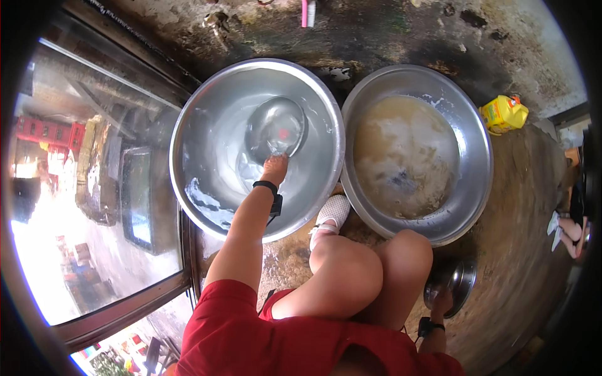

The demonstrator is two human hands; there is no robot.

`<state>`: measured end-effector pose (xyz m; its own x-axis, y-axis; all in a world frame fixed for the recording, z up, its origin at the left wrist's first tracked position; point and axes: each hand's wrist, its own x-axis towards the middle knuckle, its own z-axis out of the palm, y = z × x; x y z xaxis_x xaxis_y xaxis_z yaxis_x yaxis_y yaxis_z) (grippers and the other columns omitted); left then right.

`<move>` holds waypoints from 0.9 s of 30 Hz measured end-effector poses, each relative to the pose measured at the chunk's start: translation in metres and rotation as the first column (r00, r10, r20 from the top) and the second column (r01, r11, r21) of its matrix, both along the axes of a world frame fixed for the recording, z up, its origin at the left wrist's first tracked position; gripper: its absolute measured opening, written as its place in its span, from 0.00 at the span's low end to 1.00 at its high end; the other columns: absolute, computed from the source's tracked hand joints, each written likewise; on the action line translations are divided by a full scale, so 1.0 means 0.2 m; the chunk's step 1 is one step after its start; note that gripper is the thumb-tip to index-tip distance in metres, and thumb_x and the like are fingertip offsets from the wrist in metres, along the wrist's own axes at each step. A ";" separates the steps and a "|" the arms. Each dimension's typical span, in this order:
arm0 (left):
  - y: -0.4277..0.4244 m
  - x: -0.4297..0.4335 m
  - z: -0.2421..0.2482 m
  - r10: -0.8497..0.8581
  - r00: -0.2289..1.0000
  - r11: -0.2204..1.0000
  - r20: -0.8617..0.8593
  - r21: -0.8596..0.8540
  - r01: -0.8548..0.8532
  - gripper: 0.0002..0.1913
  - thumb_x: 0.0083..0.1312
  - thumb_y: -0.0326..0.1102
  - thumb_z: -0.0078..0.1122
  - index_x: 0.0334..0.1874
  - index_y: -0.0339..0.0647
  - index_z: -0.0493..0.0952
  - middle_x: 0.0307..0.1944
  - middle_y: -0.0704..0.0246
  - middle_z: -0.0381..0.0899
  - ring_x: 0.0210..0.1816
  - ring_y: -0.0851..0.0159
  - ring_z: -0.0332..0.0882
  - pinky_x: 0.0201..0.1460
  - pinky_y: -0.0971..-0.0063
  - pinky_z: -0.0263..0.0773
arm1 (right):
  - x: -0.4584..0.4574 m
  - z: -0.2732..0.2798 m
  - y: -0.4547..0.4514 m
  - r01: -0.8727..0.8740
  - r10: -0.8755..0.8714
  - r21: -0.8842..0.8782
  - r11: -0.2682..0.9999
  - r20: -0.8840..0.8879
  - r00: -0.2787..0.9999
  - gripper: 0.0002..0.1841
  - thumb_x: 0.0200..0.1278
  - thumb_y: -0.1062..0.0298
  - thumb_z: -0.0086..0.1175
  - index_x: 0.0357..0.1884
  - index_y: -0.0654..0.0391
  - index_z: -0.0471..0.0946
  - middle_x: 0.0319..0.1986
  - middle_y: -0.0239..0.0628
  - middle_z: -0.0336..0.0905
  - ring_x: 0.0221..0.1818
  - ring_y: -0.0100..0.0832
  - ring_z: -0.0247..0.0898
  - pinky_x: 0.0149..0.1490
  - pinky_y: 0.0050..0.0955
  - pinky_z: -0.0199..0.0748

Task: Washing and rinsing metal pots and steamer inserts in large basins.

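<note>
My left hand (276, 168) grips the near rim of a round metal bowl (273, 123), which lies in the water of a large metal basin (207, 136). The bowl has a red mark on its inner face. To the right stands a second large metal basin (472, 155), partly filled with cloudy brownish water (400, 145). Low at the right, beside my knee, my right hand (441, 301) is at a smaller shiny metal bowl (463, 289) near the floor; its fingers are dark and blurred, so its grip cannot be made out.
A yellow plastic detergent jug (503, 114) stands beyond the right basin. A stained wall (376, 33) rises behind the basins, and a framed glass pane (108, 188) is at the left. Another person (571, 225) is at the far right edge. My white shoe (334, 211) is between the basins.
</note>
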<state>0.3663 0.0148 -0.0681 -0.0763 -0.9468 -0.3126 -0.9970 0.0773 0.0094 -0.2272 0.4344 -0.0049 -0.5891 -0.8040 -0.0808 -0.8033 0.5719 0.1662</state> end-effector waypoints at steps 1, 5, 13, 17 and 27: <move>0.03 0.01 0.01 -0.094 0.996 0.995 0.003 -0.031 0.094 0.09 0.60 0.31 0.43 0.40 0.40 0.71 0.37 0.63 0.77 0.43 0.58 0.75 0.41 0.65 0.72 | 0.05 0.03 -0.04 -0.003 0.008 0.143 0.990 -0.033 0.999 0.12 0.56 0.61 0.47 0.26 0.56 0.78 0.25 0.44 0.77 0.30 0.44 0.74 0.40 0.39 0.71; 0.14 0.07 -0.05 -0.245 0.965 0.966 0.094 -0.058 0.251 0.10 0.59 0.32 0.46 0.41 0.39 0.72 0.37 0.62 0.77 0.40 0.58 0.76 0.39 0.65 0.72 | 0.06 0.02 -0.10 -0.255 0.253 0.512 0.820 0.074 0.965 0.11 0.53 0.62 0.50 0.29 0.59 0.77 0.28 0.45 0.77 0.34 0.41 0.75 0.41 0.39 0.71; 0.28 0.13 -0.14 -0.281 0.826 0.960 0.489 0.127 0.251 0.12 0.58 0.32 0.46 0.42 0.44 0.76 0.38 0.62 0.76 0.40 0.61 0.75 0.44 0.64 0.66 | -0.16 0.51 -0.97 -0.490 0.533 -0.310 0.815 0.069 0.843 0.18 0.62 0.65 0.42 0.51 0.63 0.68 0.49 0.52 0.68 0.49 0.49 0.65 0.53 0.38 0.63; 0.37 0.26 0.01 -0.171 0.965 0.980 0.197 -0.070 0.188 0.10 0.56 0.32 0.47 0.36 0.44 0.78 0.35 0.64 0.78 0.40 0.63 0.75 0.45 0.66 0.62 | 0.40 0.84 -1.68 -0.529 0.673 -0.467 0.709 0.221 0.706 0.16 0.56 0.70 0.50 0.48 0.61 0.70 0.48 0.48 0.69 0.51 0.48 0.65 0.56 0.38 0.61; 0.56 0.26 0.21 -0.142 0.988 0.988 0.060 0.077 0.137 0.10 0.56 0.39 0.50 0.37 0.52 0.79 0.38 0.70 0.77 0.51 0.62 0.69 0.62 0.56 0.48 | 1.67 0.36 -2.30 -0.993 0.958 -0.098 -0.069 0.270 -0.093 0.24 0.55 0.56 0.51 0.53 0.56 0.68 0.55 0.36 0.65 0.62 0.33 0.52 0.67 0.40 0.41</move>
<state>0.4182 0.1269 -0.0268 -0.1837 -0.9029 -0.3886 -0.9751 0.2174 -0.0441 0.1073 -0.0266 0.0674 0.8592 -0.4867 -0.1579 -0.5054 -0.8554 -0.1133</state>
